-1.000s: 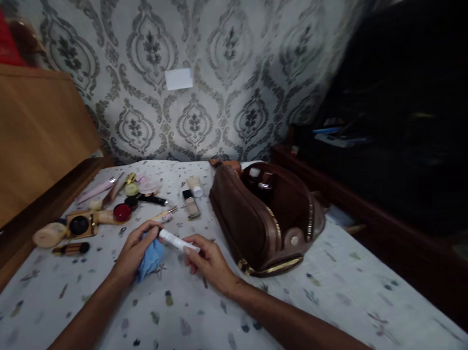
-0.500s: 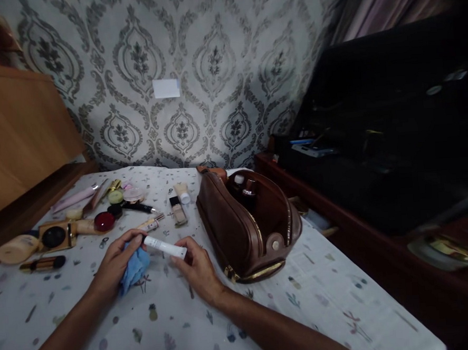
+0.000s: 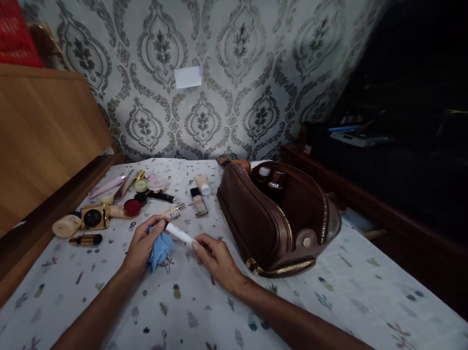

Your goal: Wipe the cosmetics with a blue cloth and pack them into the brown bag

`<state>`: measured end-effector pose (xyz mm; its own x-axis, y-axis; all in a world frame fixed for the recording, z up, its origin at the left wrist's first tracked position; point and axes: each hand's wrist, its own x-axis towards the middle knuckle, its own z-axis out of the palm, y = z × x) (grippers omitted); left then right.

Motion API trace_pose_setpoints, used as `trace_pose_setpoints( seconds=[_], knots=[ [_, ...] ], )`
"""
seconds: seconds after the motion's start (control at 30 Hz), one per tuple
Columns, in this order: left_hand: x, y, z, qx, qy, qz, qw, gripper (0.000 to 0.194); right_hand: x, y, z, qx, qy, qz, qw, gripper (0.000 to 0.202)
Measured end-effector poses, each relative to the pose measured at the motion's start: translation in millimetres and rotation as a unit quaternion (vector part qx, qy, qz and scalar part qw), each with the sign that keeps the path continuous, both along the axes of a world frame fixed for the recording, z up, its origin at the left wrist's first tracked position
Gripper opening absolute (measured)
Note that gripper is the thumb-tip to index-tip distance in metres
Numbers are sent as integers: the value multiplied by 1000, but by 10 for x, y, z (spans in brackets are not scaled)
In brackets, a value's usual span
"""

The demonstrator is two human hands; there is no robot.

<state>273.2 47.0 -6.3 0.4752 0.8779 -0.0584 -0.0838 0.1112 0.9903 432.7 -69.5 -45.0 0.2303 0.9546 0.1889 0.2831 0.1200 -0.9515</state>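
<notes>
A slim white tube with a dark cap spans the gap between my two hands, above the patterned cloth. My left hand pinches its capped end and also clutches a crumpled blue cloth in the palm. The other end of the tube sits between the thumb and fingers of my right hand. Just right of that hand stands a brown leather toiletry bag, unzipped, with a couple of bottles inside. Beyond the hands lie a foundation bottle with a black cap and a small cream tube.
Several cosmetics lie at the left, among them a black round compact, a red round pot and a makeup brush. A wooden cabinet bounds the left side. The white patterned tablecloth ends at a dark ledge on the right.
The whole scene has shifted right as the head turned left. The white tube has tilted slightly more steeply; both hands keep their hold on it.
</notes>
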Motion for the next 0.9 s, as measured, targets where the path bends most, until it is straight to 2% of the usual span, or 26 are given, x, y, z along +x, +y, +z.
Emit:
trace_pose_setpoints(
  seconds=[0.2,0.3,0.4,0.53,0.63,0.7,0.8,0.87,0.9],
  knots=[
    [85,-150,49,-68,-79,-5,995,45,-95,-31,-4,-7,46,59,997,37],
    [136,-281,24,-78,-98,-56,991,48,-139,-38,-7,0,75,74,994,38],
    [164,-391,-30,-66,-75,-111,989,47,-152,-37,-6,13,87,67,994,39],
    [144,-390,-27,0,-21,-119,993,48,-137,-32,11,7,46,45,998,37],
    [97,-325,40,98,50,-129,985,47,-109,-33,41,17,44,21,999,31],
    [69,-304,76,177,120,-173,962,44,-78,-34,70,37,74,2,997,36],
    [46,-320,85,271,223,-250,902,39,-26,-24,115,75,100,-22,992,39],
    [43,-340,73,306,260,-267,876,34,-2,-7,135,90,93,-24,991,31],
    [44,-346,69,314,264,-262,874,32,4,3,139,92,90,-24,991,27]
  ],
)
